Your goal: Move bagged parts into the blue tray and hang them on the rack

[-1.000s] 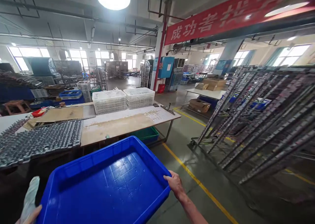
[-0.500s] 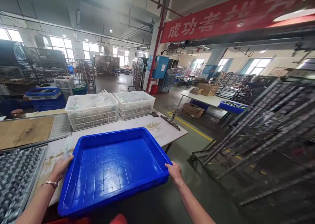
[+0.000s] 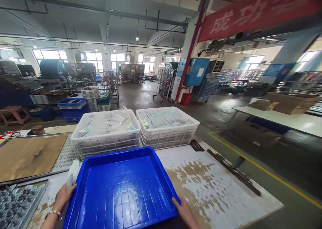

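Left hand (image 3: 62,197): closed on the left rim of the blue tray (image 3: 125,188), with a bracelet (image 3: 52,213) at our wrist. A pale crumpled piece (image 3: 72,170) stands up from this hand against the tray's wall; we cannot tell what it is.

Right hand (image 3: 184,210): clasped on the tray's near right corner, fingers on the rim.

Blue tray: plastic, shallow, with a scuffed floor. It sits between our two hands at the near edge of the worktop (image 3: 213,185), and its far rim is just short of the baskets. We cannot tell whether its base rests fully on the surface.

Worktop: white, with the coating worn to brown patches.

Left white basket (image 3: 108,140): lattice-walled, filled with clear bagged goods, behind the tray's far left corner.

Right white basket (image 3: 167,131): same pattern and a similar fill, just beside the first.

Brown board (image 3: 27,155): lies flat on a perforated metal sheet (image 3: 66,153), left of the tray.

Grey parts tray (image 3: 15,202): at our near left, packed with small metal pieces.

Dark metal bar (image 3: 233,172): lies along the worktop's right edge.
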